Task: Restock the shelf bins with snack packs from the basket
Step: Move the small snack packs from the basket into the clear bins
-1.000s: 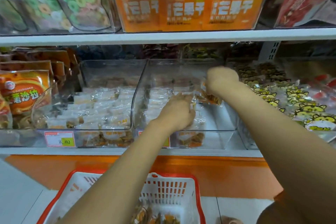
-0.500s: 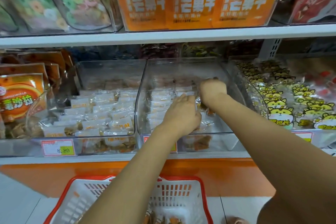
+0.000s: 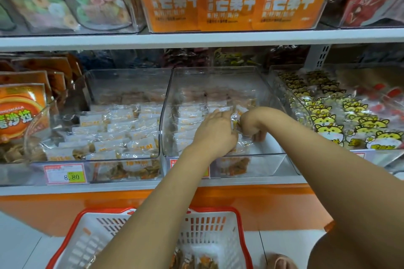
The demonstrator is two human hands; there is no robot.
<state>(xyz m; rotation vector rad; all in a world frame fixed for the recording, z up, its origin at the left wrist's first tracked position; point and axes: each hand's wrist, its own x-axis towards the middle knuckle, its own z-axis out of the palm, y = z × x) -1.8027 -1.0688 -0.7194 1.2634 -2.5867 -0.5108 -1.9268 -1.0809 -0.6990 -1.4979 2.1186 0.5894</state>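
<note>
Both hands reach into the middle clear shelf bin (image 3: 273, 155). My left hand (image 3: 215, 131) lies on the clear snack packs (image 3: 192, 120) stacked in the bin's left half, its fingers against a pack held between the two hands. My right hand (image 3: 251, 124) is curled and pinches that clear snack pack (image 3: 235, 123) with brownish pieces inside, low in the bin's right half. A white basket with a red rim (image 3: 209, 236) sits on the floor below, with a few snack packs (image 3: 196, 262) in its bottom.
A second clear bin (image 3: 126, 81) on the left is full of the same packs. Cartoon-cat packs (image 3: 328, 129) fill the bin on the right. Orange bags (image 3: 19, 116) stand far left. The upper shelf edge (image 3: 196, 39) runs above, carrying orange boxes (image 3: 231, 4).
My right hand has come down and toward me with the pack, from the back of the bin to its right front. The left hand stayed on the stacked packs. The view tilted down slightly.
</note>
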